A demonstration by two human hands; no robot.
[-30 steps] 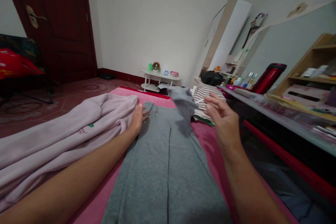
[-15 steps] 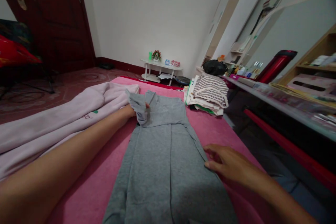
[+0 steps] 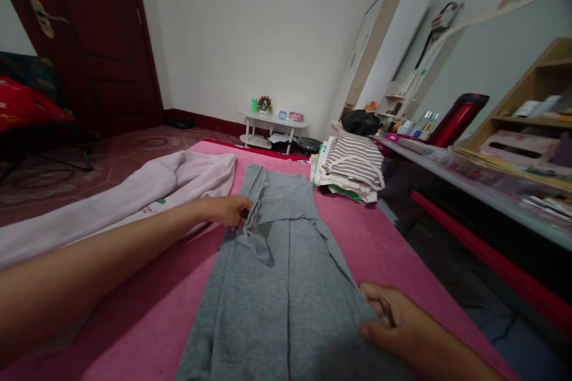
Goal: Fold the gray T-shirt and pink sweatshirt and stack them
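Observation:
A long grey knit garment (image 3: 254,309) lies stretched out before me, with a dark line running down its middle and a folded band across its far part. At its far left side my left hand (image 3: 235,212) is closed on a loose strip of the same grey cloth, whose end droops over the garment. Near me on the right, my right hand (image 3: 388,321) has its fingers curled and its thumb over the garment's side edge, gripping it. Pale pink fleece clothing (image 3: 165,175) with a small green mark lies left of it, partly behind my left forearm.
Pink bedding (image 3: 361,238) lies under the clothes. A stack of folded clothes (image 3: 353,161), striped on top, sits at the far right. A glass-topped dressing table (image 3: 469,175) with bottles runs along the right. A small white table (image 3: 272,122) stands by the wall.
My left hand has moved right and slightly nearer, bringing the grey strip down from its raised, bunched position. My right hand has come nearer along the garment's right edge.

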